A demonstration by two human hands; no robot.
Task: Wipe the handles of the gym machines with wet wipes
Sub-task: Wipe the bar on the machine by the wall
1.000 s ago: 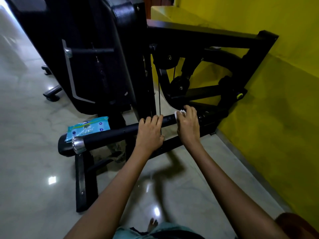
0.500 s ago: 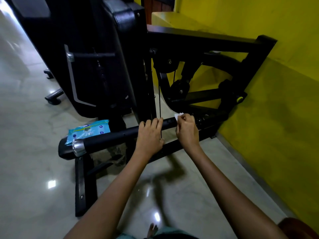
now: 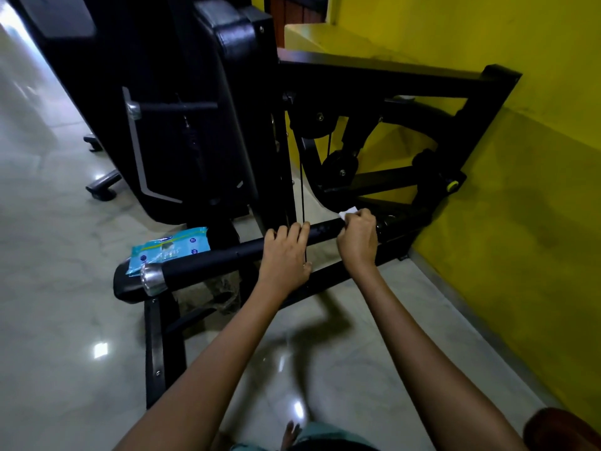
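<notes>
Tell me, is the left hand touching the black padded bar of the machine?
Touching. The head view shows the left hand laid over the black padded bar, its fingers curled across the top with no gap visible.

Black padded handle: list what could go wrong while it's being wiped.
The left hand grips the black padded handle right at the thin cable; fingers could get pinched if the bar shifts. The right hand pinches only a small wet wipe, which may slip out.
</notes>
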